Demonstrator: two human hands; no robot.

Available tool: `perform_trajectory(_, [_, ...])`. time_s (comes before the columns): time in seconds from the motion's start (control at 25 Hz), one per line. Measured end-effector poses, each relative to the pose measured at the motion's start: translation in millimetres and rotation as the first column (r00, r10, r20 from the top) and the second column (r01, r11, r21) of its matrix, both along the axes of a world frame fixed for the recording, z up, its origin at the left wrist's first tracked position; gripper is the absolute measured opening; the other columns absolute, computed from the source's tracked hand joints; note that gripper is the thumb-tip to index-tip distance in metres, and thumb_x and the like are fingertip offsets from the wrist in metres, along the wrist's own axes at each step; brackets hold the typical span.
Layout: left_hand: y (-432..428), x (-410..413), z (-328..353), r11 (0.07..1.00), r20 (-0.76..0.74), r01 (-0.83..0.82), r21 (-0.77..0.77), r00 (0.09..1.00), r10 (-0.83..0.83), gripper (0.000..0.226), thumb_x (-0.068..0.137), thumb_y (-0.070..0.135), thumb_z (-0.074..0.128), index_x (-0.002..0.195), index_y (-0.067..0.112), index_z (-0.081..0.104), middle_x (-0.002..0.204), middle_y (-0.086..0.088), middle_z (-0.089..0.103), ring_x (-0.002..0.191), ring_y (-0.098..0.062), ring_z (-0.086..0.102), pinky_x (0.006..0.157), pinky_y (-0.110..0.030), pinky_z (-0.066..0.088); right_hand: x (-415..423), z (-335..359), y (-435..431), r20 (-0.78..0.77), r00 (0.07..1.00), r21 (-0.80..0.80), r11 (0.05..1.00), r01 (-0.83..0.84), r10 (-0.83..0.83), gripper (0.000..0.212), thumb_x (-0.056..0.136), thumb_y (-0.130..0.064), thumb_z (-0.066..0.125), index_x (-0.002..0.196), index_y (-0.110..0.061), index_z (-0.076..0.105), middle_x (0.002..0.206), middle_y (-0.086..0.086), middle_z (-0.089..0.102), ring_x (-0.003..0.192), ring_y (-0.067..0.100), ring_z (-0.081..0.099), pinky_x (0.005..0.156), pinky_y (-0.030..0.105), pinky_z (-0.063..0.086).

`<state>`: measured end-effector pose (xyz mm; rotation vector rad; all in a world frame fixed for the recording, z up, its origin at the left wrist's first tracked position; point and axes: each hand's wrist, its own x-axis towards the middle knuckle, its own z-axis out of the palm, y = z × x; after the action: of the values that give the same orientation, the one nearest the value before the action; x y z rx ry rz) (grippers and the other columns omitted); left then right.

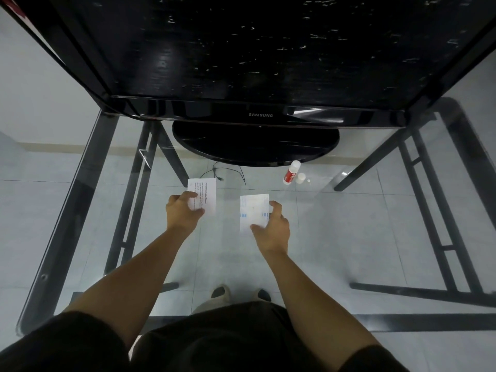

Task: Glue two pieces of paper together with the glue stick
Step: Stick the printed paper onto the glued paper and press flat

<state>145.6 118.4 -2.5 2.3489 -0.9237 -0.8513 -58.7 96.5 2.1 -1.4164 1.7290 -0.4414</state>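
Two small white paper slips lie on a glass table (335,237). The left slip (208,193) bears printed text, and my left hand (182,210) pinches its near left corner between thumb and fingers. The right slip (253,210) has blue marks, and my right hand (272,226) pinches its near right corner, thumb on the front edge. A red and white glue stick (291,173) stands upright at the back right, apart from both hands. Its white cap (301,178) sits beside it.
A black Samsung monitor (241,49) and its oval base (255,146) fill the back of the table. A thin black cable (228,171) lies on the floor beneath the glass. Dark table legs and my feet show through the glass.
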Motion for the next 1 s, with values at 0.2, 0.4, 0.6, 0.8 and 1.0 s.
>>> perform_trajectory(0.2, [15,-5,-5,0.954,0.225,0.299,0.018,0.928,-0.296,0.04,0.087,0.02,0.062,0.125,0.009,0.055,0.139,-0.015,0.042,0.121,-0.038,0.034,0.101,-0.042,0.04,-16,-3,-1,0.14,0.984,0.018,0.994,0.109,-0.11,0.037,0.084,-0.016,0.066,0.117,-0.013,0.049,0.119,0.011,0.065,0.087,0.018,0.063,0.054,0.007,0.046])
perform_trajectory(0.4, [22,-39,-9,0.917,0.236,0.397,-0.027,0.894,-0.38,0.04,0.088,0.02,0.059,0.126,0.008,0.054,0.136,-0.016,0.043,0.118,-0.037,0.035,0.101,-0.041,0.04,-50,1,-2,0.242,0.948,-0.066,0.972,0.227,-0.205,0.017,0.085,-0.019,0.066,0.099,-0.01,0.065,0.099,0.001,0.07,0.085,0.014,0.066,0.059,0.007,0.047])
perform_trajectory(0.6, [16,-81,-12,0.898,0.199,0.435,-0.061,0.887,-0.416,0.042,0.09,0.021,0.057,0.129,0.008,0.051,0.138,-0.012,0.04,0.121,-0.031,0.033,0.104,-0.037,0.038,-78,9,0,0.27,0.917,-0.102,0.939,0.329,-0.292,0.016,0.085,-0.02,0.066,0.098,-0.01,0.068,0.1,0.003,0.071,0.082,0.012,0.064,0.064,0.009,0.049])
perform_trajectory(0.8, [13,-109,-15,0.886,0.219,0.461,-0.047,0.87,-0.441,0.042,0.091,0.023,0.054,0.131,0.009,0.048,0.139,-0.012,0.04,0.122,-0.03,0.034,0.104,-0.036,0.039,-85,18,-3,0.236,0.922,-0.155,0.924,0.349,-0.308,0.016,0.086,-0.017,0.065,0.098,-0.009,0.069,0.1,0.006,0.072,0.08,0.012,0.064,0.06,0.005,0.047])
perform_trajectory(1.0, [11,-114,-16,0.886,0.241,0.461,-0.044,0.866,-0.438,0.043,0.091,0.024,0.054,0.131,0.009,0.048,0.138,-0.012,0.04,0.121,-0.029,0.035,0.103,-0.034,0.039,-81,22,-1,0.202,0.937,-0.225,0.918,0.326,-0.284,0.015,0.086,-0.02,0.065,0.098,-0.011,0.069,0.097,0.002,0.071,0.081,0.014,0.066,0.065,0.013,0.05])
